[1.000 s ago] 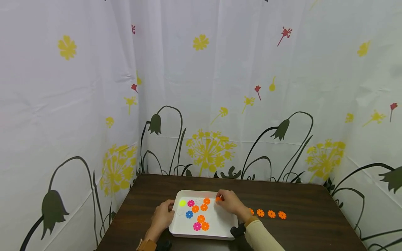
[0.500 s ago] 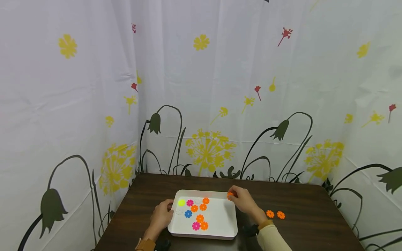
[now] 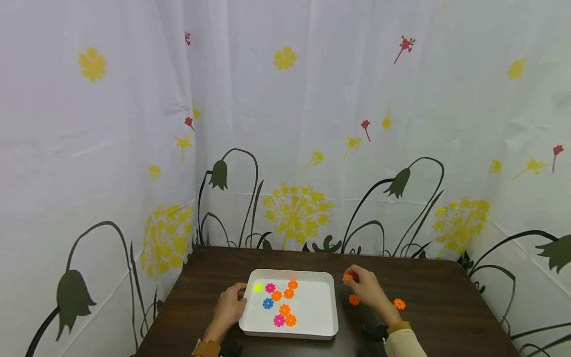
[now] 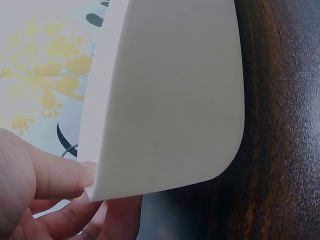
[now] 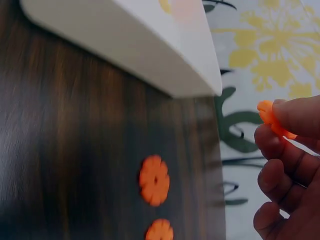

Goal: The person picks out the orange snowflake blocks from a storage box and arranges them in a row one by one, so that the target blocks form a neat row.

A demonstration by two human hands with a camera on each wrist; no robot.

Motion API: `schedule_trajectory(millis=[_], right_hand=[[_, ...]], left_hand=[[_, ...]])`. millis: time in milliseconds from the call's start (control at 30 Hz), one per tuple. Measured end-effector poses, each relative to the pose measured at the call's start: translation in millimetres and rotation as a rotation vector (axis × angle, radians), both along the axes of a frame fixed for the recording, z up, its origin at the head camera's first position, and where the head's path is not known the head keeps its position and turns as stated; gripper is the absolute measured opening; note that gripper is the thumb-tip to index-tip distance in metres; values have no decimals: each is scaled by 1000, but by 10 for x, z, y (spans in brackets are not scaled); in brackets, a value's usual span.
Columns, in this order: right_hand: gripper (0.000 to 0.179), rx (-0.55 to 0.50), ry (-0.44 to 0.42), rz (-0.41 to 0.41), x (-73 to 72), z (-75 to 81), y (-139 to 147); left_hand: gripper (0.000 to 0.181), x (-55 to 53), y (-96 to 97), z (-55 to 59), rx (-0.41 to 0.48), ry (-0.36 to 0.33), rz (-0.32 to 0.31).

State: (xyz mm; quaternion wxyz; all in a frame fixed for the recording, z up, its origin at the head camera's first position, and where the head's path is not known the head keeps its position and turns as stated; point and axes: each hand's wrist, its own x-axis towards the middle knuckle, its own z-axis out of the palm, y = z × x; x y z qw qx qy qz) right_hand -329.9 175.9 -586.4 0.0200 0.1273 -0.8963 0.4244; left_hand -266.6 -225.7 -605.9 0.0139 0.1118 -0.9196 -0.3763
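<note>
tray (image 3: 314, 307), white and shallow, is gripped at its left rim between thumb and fingers of the left hand (image 3: 229, 305), probably so that it is steadied, and flower-shaped discs (image 3: 266, 303) in several colours are spread inside it. near its right side, an orange disc (image 3: 347, 278) is pinched by the right hand (image 3: 368, 289), a hold likely suited to so thin a piece, while 2 loose orange discs (image 3: 399, 302) are seen flat on the table (image 3: 214, 272). no brand, label or writing can be read.
</note>
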Motion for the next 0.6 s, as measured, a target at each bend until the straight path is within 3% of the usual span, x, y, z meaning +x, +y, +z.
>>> schedule_trajectory(millis=[600], right_hand=[[14, 52, -30, -122, 91, 18, 711]], left_hand=[[39, -22, 4, 7, -24, -4, -10]])
